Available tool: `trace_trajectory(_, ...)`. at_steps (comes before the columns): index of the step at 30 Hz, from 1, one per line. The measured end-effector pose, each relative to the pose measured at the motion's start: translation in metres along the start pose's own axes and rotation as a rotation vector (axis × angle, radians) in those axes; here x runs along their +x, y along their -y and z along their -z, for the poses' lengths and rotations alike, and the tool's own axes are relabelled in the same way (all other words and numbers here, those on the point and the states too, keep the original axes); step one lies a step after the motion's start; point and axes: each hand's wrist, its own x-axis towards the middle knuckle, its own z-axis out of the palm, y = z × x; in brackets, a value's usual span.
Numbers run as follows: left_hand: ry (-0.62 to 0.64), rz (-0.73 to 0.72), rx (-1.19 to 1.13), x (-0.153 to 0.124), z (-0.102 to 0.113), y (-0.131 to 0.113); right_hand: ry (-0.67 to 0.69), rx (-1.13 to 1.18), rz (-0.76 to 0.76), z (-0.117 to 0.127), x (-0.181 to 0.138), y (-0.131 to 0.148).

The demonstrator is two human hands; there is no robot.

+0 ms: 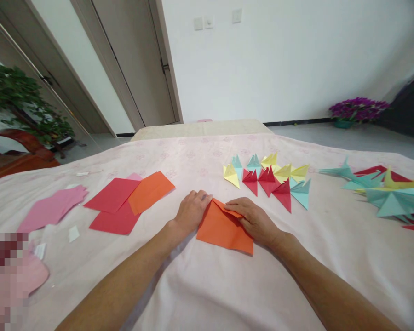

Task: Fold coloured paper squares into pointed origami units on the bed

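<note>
An orange sheet of paper [224, 232] lies in front of me, its top right corner partly folded over. My left hand [192, 210] has its fingers closed at the sheet's upper left edge, by the top corner. With my right hand [253, 218] I grip the folded flap on the right side, thumb and fingers pressed together on it. Beyond my hands stand several small folded paper cranes, among them a red crane [282, 193], a yellow crane [231, 175] and a blue crane [300, 192].
To the left lie red paper sheets [112, 195], another orange sheet [152, 191] and a pink paper stack [51, 208]. A heap of larger paper cranes [396, 200] sits at the far right. Everything rests on a pale pink tablecloth [193, 294], slightly wrinkled.
</note>
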Motion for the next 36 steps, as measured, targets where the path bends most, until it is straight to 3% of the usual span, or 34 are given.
trace_trajectory(6,-0.008,0.012,-0.019,-0.001,0.002,-0.005,0.001,-0.134,-0.047,0.009,-0.001,0.007)
trace_trajectory(20,0.02,0.056,-0.002,-0.001,0.005,-0.01,0.098,-0.346,0.005,0.013,-0.003,0.018)
trace_trajectory(28,0.092,0.145,0.089,0.022,0.023,-0.034,0.104,-0.346,0.025,0.017,-0.003,0.028)
trace_trajectory(36,0.145,0.334,0.188,0.034,0.006,-0.055,0.123,-0.328,0.048,0.015,-0.005,0.026)
